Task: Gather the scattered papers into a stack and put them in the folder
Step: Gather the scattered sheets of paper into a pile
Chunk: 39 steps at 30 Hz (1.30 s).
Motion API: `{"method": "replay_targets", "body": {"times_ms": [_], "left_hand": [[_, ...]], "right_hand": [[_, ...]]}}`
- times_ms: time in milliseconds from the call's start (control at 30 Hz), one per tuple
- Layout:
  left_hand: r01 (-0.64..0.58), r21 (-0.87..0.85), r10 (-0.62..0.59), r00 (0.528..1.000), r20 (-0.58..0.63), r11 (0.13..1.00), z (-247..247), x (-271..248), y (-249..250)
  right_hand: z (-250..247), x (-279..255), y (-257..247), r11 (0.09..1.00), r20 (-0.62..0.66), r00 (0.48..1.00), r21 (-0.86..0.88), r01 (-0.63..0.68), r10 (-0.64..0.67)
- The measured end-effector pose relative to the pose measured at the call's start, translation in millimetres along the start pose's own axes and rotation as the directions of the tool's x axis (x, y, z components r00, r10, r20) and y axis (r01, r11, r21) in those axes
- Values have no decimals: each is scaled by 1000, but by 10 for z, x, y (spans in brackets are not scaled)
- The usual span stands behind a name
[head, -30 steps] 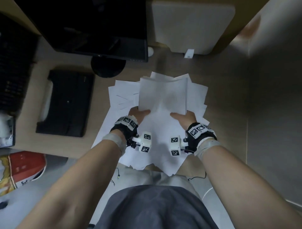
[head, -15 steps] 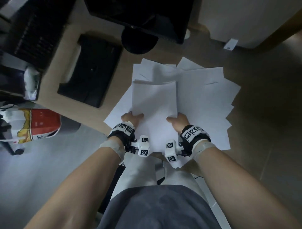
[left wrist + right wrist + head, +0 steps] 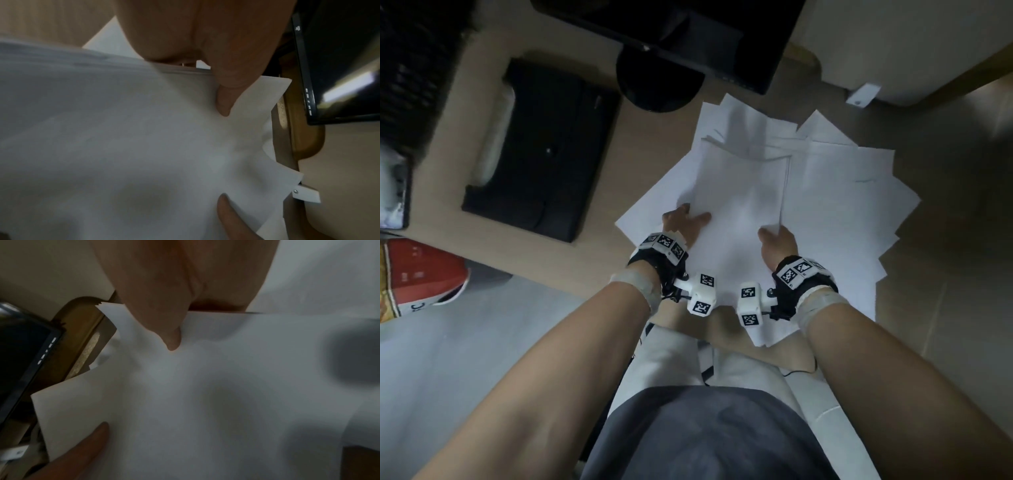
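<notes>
Gripping paper bundle (image 3: 739,192) at frame centre: left hand (image 3: 681,224), right hand (image 3: 779,243) pinch near corners; square edges before lifting off loose sheets (image 3: 859,205).

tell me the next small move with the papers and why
Probably tap the held bundle square on the desk, then sweep in more loose sheets. Both the left hand and the right hand grip its near edge, many sheets lie fanned beneath it, and the black folder sits closed to the left.
</notes>
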<state>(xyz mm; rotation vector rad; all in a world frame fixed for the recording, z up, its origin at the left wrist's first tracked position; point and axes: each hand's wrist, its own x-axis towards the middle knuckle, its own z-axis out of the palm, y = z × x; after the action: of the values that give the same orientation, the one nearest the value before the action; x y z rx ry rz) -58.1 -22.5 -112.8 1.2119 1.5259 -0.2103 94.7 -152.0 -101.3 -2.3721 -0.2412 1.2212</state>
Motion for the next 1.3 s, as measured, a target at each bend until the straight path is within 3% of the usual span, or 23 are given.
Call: {"method": "replay_targets", "body": {"times_ms": [67,200,300,467,633,733,833,900,1100,1300], "left_hand": [[-14,33,13,1000,20,999,-51,-186,276],[-65,207,79,995,-60,976,-50,-321,518],[-166,186,179,982,-55,968,51,-365,665],[-161,73,145,972,182,984,394,-483,874],[-149,146,112,966,234,978,889,-644,849],[-155,210,118,977,176,965,1013,-727,855],[-103,417,122,992,-18,903,1031,-709,786],[-36,391,77,993,-89,920,985,-697,760],[20,291,3,997,-78,956,977,-550,802],[63,357,-44,997,-63,932,943,-451,835]], "right_hand": [[-70,-22,-47,998,-38,999,56,-13,16],[-214,-128,-122,981,-95,994,190,-32,51],[-379,-195,-128,974,-116,992,226,-29,56],[-756,-219,76,970,-173,975,223,-100,140],[-1156,-104,373,965,-100,969,162,-208,226],[-1273,30,462,971,-72,977,144,-189,200],[-1310,152,410,984,-39,987,99,-150,154],[-1288,217,346,988,-29,989,51,-144,146],[-1175,237,235,958,-44,964,131,-253,261],[-1161,250,282,940,35,951,146,-309,307]]}}
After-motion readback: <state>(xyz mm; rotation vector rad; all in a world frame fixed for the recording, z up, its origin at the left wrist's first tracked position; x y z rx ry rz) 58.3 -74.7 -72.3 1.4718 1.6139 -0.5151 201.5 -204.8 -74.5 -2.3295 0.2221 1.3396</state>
